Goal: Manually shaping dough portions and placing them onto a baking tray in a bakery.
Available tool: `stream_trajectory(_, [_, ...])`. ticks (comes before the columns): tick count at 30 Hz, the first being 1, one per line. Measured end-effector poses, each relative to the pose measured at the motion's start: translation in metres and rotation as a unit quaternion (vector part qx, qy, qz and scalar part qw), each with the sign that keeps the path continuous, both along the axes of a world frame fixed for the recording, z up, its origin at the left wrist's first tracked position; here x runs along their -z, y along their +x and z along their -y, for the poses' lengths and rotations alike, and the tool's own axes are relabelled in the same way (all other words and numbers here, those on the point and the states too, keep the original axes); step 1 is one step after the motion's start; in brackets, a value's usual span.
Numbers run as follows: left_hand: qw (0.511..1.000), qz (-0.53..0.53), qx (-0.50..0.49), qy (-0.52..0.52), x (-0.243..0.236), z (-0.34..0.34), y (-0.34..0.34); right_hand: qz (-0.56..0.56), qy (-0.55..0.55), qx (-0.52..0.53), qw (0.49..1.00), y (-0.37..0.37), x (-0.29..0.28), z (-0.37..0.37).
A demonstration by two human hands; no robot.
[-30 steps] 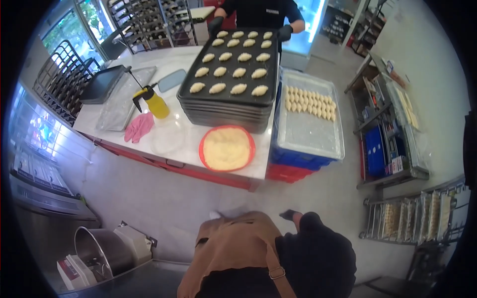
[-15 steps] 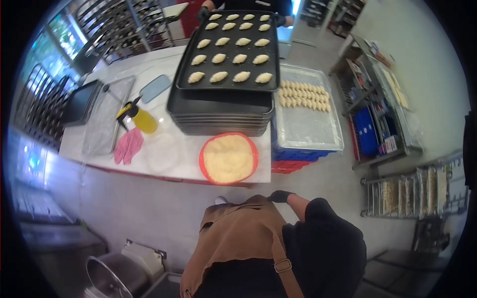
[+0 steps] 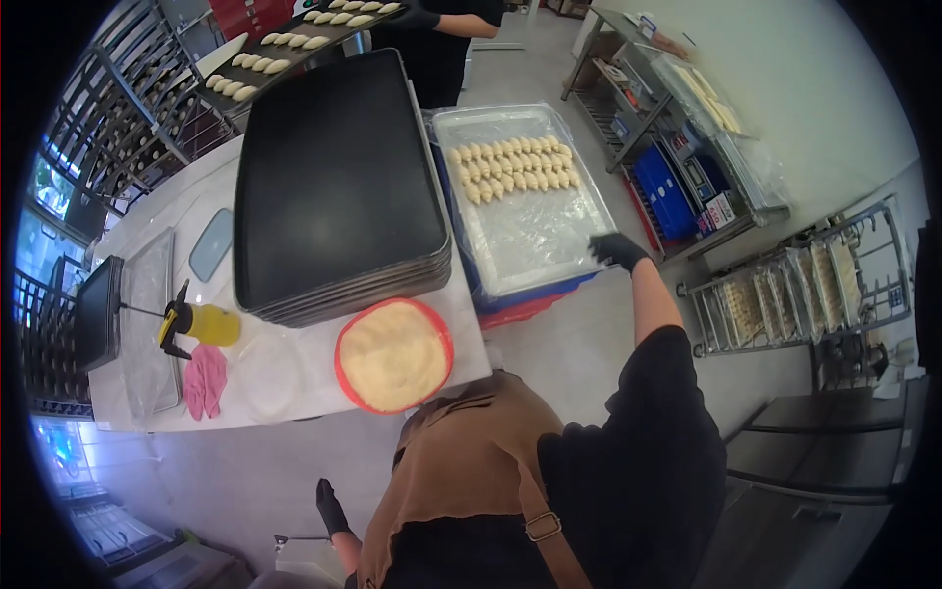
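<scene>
Worker at a bakery worktable (image 3: 471,363), seen from the head. The right hand (image 3: 616,251), in a dark glove, is at the right rim of a film-lined tray (image 3: 530,245), its fingers apart and closed on nothing; whether the fingertips touch the rim cannot be told. The tray lies beside the table on a blue crate (image 3: 491,303) above a red crate (image 3: 510,316), apparently stacked to bring it up to working level. Spindle-shaped dough pieces (image 3: 515,169) sit in close rows across its far half, probably packed so to save space. The left hand (image 3: 332,506), also gloved, hangs low over the floor with no object visible in it; its angle hides whether the fingers are curled. Dark baking trays (image 3: 343,177) are nested at the table's right side, and a red bowl (image 3: 447,346) of pale yellow crumbs stands at the near corner, seemingly for easy reach. Beyond, a co-worker's gloved hand (image 3: 417,15) is at the end of a loaded tray (image 3: 309,57), presumably placed there to spare the dough on it
</scene>
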State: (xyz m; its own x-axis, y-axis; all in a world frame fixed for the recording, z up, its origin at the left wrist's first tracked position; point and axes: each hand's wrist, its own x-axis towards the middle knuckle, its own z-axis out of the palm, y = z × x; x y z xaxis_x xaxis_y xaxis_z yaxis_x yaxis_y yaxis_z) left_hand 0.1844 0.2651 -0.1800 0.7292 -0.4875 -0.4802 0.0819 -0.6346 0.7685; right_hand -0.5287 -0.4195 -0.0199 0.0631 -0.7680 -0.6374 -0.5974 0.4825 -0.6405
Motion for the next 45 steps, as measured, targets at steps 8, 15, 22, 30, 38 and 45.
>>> stream_trajectory(8, [0.982, 0.082, 0.139, 0.098, 0.018, 0.108, -0.118, -0.255, -0.414, 0.02, 0.874, -0.036, 0.083, 0.209])
stream_trajectory(15, [0.962, 0.113, 0.122, 0.216, 0.022, 0.066, -0.224, -0.217, -0.274, -0.05, 0.936, 0.025, 0.1, 0.243])
stream_trajectory(22, [0.943, 0.1, 0.061, 0.311, 0.018, 0.017, -0.302, -0.039, -0.249, -0.037, 0.967, -0.027, 0.155, 0.253])
stream_trajectory(30, [0.913, 0.392, -0.113, 0.008, -0.09, 0.179, -0.208, 0.31, -0.106, 0.282, 0.902, 0.004, 0.086, 0.209])
stream_trajectory(38, [0.809, 0.437, 0.378, -0.104, -0.201, 0.326, -0.161, 0.334, -0.067, -0.322, 0.883, 0.182, 0.014, -0.049])
stream_trajectory(45, [0.743, 0.35, 0.528, -0.218, -0.165, 0.402, -0.131, 0.32, 0.084, -0.199, 0.923, 0.338, -0.087, -0.153])
